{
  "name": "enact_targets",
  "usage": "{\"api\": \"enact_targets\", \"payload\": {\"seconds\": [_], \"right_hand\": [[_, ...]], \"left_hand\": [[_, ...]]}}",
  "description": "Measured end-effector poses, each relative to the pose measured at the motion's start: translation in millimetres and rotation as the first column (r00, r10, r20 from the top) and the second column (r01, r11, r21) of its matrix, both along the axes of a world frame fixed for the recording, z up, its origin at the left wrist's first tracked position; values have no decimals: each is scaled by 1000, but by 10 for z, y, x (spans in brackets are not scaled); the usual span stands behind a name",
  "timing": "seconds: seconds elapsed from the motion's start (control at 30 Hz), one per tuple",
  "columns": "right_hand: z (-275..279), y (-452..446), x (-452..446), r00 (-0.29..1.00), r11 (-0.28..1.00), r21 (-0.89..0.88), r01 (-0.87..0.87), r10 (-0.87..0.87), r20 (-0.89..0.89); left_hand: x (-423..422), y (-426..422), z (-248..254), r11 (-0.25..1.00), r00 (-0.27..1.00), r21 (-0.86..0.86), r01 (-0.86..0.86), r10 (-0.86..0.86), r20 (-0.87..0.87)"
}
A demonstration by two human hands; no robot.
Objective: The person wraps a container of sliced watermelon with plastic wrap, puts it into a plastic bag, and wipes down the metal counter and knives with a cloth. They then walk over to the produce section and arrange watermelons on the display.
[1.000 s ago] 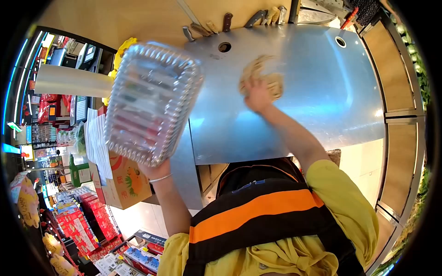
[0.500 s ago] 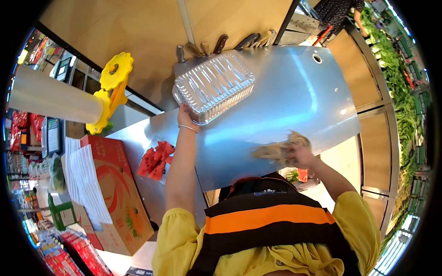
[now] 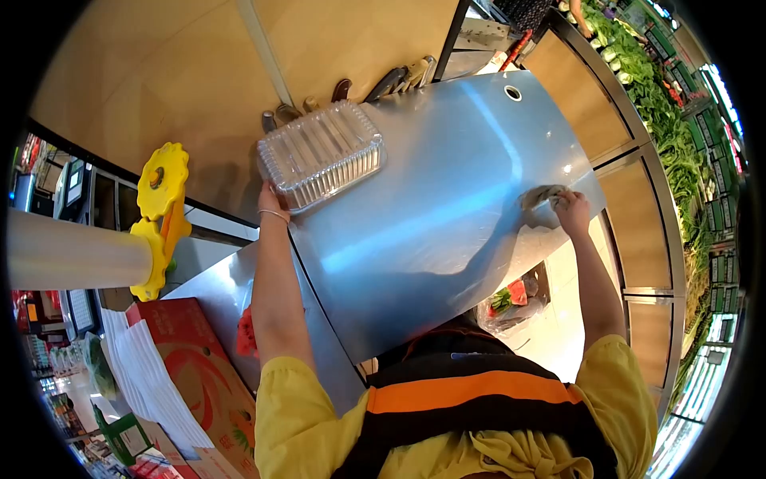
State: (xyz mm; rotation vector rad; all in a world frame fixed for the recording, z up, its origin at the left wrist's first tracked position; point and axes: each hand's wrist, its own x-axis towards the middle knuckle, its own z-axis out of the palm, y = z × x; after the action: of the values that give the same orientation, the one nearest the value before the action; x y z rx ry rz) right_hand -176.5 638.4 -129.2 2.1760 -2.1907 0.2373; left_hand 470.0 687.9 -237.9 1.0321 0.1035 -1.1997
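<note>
A clear ribbed plastic container is at the far left part of the metal table. My left hand grips its near left corner, the fingers partly hidden by the plastic. Bunched in my right hand is a tan cloth, which touches the tabletop near its right edge. My fingers are closed on the cloth.
Knives stand along the table's back edge. A yellow-wheeled film roll holder and a red carton are at left. Red fruit pieces lie beside my left forearm. A lined bin stands below. Another person's arm shows at top right.
The container has come down from the raised position at left to the table's back left. My right hand has moved the cloth from the table's middle to its right edge. The view has turned.
</note>
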Motion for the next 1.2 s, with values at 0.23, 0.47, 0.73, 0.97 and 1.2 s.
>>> {"api": "enact_targets", "payload": {"seconds": [0.23, 0.47, 0.73, 0.97, 1.2], "right_hand": [[-194, -95, -68, 996, 999, -25, -38, 40, 82], [-190, 1155, 81, 797, 922, 173, -347, 193, 573], [-1069, 3268, -1116, 607, 294, 592, -750, -48, 793], [-1446, 4007, -2233, 634, 236, 725, -647, -363, 683], [-1898, 4596, -2750, 639, 254, 859, -445, -582, 503]], "left_hand": [[137, -71, -234, 988, 969, -121, -95, 119, 217], [-757, 487, -77, 964, 506, -171, -202, 252, 825], [-4354, 3064, -61, 310, -99, 333, 890, -582, 807], [-5060, 4499, -29, 112, -85, 464, 879, -919, 384], [-5119, 5141, -213, 288, 40, 491, 822, -890, 455]]}}
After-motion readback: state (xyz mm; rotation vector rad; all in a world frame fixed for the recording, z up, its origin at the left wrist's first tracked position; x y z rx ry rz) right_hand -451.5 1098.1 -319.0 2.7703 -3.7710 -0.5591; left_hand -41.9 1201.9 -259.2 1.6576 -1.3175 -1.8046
